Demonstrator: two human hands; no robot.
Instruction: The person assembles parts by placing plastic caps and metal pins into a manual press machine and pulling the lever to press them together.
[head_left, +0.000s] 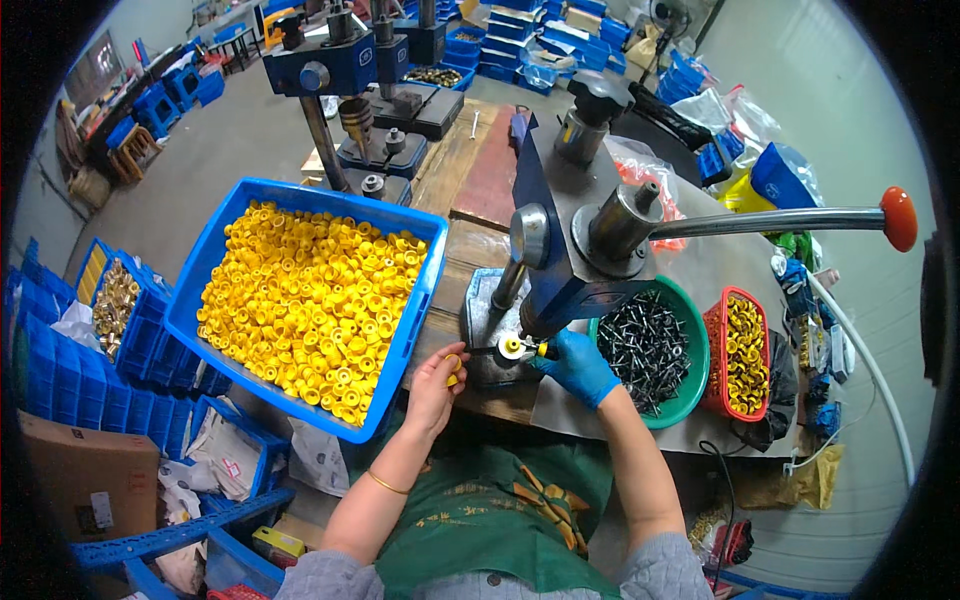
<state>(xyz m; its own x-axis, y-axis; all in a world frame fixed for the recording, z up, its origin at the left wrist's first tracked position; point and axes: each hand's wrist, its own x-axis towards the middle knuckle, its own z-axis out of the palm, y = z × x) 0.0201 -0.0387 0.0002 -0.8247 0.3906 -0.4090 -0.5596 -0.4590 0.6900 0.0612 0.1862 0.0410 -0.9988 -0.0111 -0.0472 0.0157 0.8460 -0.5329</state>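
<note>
Bare and curled, my left hand (432, 390) holds a small yellow cap (454, 369) between thumb and fingers, just left of the bench press. My right hand (582, 370), in a blue glove, is closed on a small black part with a yellow end (544, 350). Between the two hands, a yellow piece (512, 345) sits on the white round seat of the hand press (560, 290), under its ram. A large blue bin (435, 270) full of yellow caps stands to the left. To the right, a green bowl (697, 375) holds dark, screw-like parts.
The press lever (770, 223) with a red knob (898, 219) reaches right. Beside the bowl stands a red basket (716, 385) of yellow-and-dark parts. Other presses (350, 70) stand behind on the wooden bench (470, 245). Stacked blue crates (90, 385) and a cardboard box (90, 480) lie left.
</note>
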